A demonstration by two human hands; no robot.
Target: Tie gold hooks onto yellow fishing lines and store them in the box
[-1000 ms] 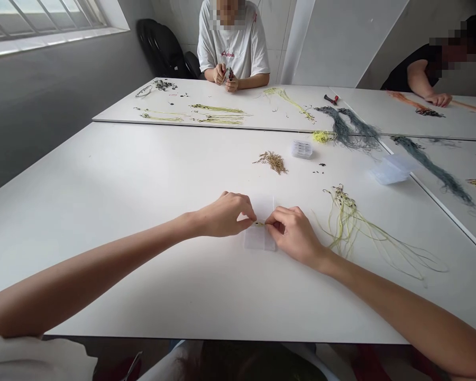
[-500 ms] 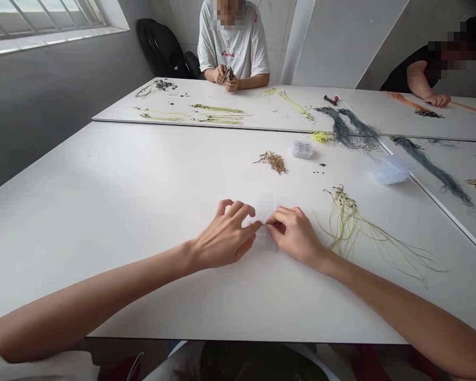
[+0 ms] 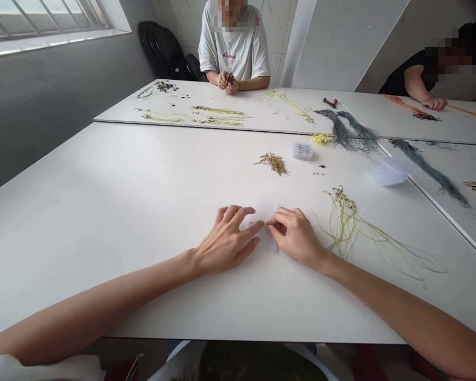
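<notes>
A clear plastic box or sheet lies flat on the table between my hands; I cannot tell which. My right hand is closed in a pinch over it, gripping a short bit of yellow fishing line, mostly hidden by the fingers. My left hand is open with fingers apart, its index fingertip touching down beside the pinch. A dark hook shank shows under that finger. Right of my right hand, a bundle of yellow-green lines with hooks spreads across the table.
Beyond my hands are a heap of gold-coloured small metal pieces, a small clear box and an open clear box. Grey line bundles lie further back. Two co-workers sit across, one holding a tool.
My left hand has lowered slightly and its fingers have straightened, baring the hook shank under the index finger. My right hand has hardly moved.
</notes>
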